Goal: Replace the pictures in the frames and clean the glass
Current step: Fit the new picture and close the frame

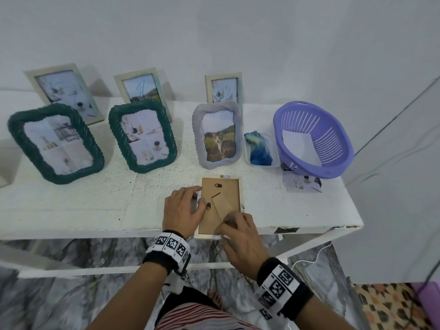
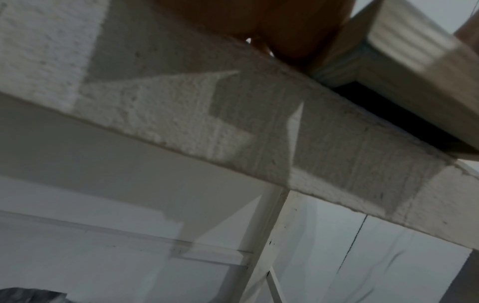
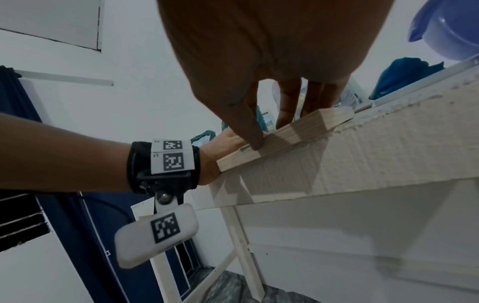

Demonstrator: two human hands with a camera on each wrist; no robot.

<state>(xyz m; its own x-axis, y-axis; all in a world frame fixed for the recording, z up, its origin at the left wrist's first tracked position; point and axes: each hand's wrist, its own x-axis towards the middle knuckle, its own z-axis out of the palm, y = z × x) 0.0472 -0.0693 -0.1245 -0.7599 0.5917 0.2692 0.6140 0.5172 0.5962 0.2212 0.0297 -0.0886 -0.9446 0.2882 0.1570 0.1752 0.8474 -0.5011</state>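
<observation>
A pale wooden picture frame [image 1: 241, 194] lies face down at the white table's front edge, its near end hanging slightly over. Its brown backing board [image 1: 226, 186] shows, with black turn clips [image 1: 208, 206] and a folded stand leg [image 1: 223, 206]. My left hand [image 1: 198, 198] grips the frame's left rail, thumb by the lower clip. My right hand [image 1: 225, 226] pinches the near rail. In the right wrist view its thumb [image 3: 252, 135] presses the frame's [image 3: 311, 125] outer side and its fingers reach over onto the back. The left wrist view shows the frame's corner [image 2: 414, 41].
Two green rope frames [image 1: 56, 144] [image 1: 142, 135], a grey frame with a cat picture [image 1: 219, 134] and three pale frames stand behind. At the right are a blue cloth in a clear tub [image 1: 260, 148], a purple basket [image 1: 333, 160] holding paper, and a loose print [image 1: 301, 185].
</observation>
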